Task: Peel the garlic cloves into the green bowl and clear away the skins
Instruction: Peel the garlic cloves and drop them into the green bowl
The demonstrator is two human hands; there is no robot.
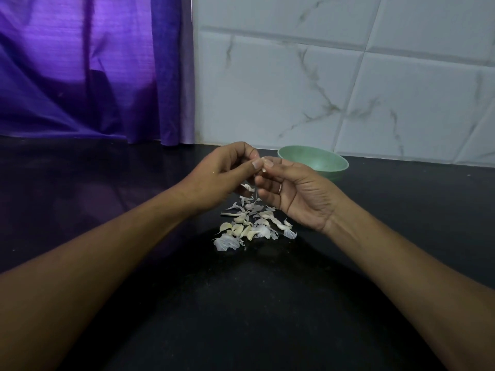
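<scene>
Presently the left hand [227, 172] and right hand [294, 194] pinch one garlic clove [263, 167] mid-frame. A slip would likely drop it among the skins [251, 226] below, not the green bowl [321, 162].

Dim overall; violet daylight glows through the curtain [80, 62] at upper left, its sheen reflecting on the dark tabletop [80, 183]. Wide-angle bending at the edges; slight softness.

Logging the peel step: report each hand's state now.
Left hand: pinches the garlic clove.
Right hand: pinches the same garlic clove.
</scene>
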